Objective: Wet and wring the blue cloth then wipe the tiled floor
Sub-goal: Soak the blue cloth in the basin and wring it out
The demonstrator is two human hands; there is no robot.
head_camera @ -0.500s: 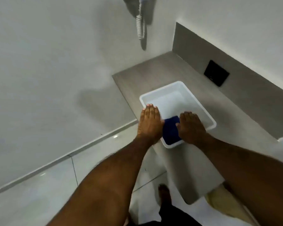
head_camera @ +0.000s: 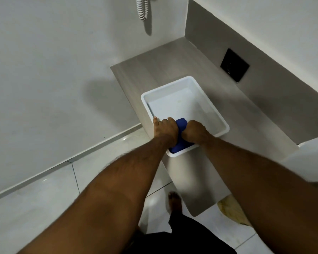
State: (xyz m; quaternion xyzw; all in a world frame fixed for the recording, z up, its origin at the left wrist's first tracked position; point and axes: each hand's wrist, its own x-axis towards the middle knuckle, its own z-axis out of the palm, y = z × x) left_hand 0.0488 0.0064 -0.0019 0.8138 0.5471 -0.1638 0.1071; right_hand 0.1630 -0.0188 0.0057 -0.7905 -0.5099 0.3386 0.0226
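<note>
The blue cloth lies bunched in the near end of a white plastic basin that stands on a grey counter. My left hand curls around the cloth's left side, fingers closed on it. My right hand is clenched on the cloth's right side. Both hands hide most of the cloth. Water seems to fill the basin's bottom. The pale tiled floor spreads below the counter, at the lower left.
A dark socket plate sits on the counter's back panel. A coiled white cord hangs on the wall above. My bare foot stands on the tiles beside the counter's base. A yellowish mat lies at lower right.
Both hands were flat on the cloth with fingers stretched out; now they have closed into fists around it and bunched it up.
</note>
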